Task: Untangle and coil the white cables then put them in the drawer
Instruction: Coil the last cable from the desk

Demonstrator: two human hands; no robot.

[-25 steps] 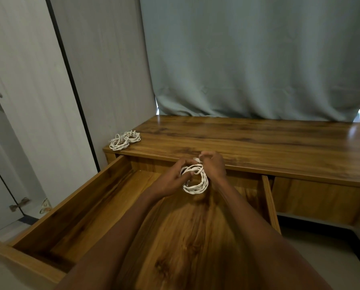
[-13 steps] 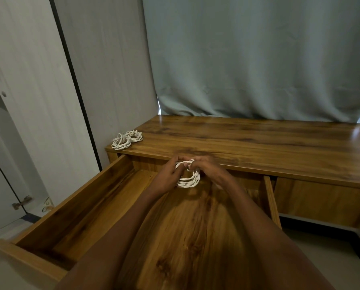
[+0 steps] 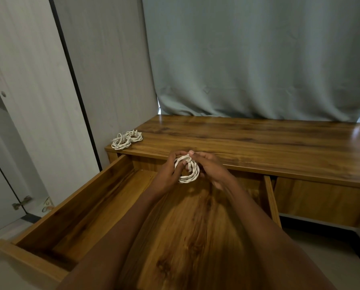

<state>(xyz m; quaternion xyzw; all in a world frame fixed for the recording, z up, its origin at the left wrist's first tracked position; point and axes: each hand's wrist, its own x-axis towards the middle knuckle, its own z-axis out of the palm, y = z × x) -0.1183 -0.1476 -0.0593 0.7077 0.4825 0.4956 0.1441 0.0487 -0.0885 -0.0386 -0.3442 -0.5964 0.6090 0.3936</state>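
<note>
**Hidden / cut off / blurred**

My forearms cover much of the drawer (image 3: 74, 208) floor; its near front runs off the bottom-left edge. Right hand (image 3: 211, 167) is motion-blurred, fingers unclear. Coil (image 3: 187, 169) is partly hidden behind my left hand's (image 3: 167, 174) fingers. I can't count the cables in the far pile (image 3: 126, 139); too small. Desk (image 3: 258, 141) is cropped on the right.
</note>
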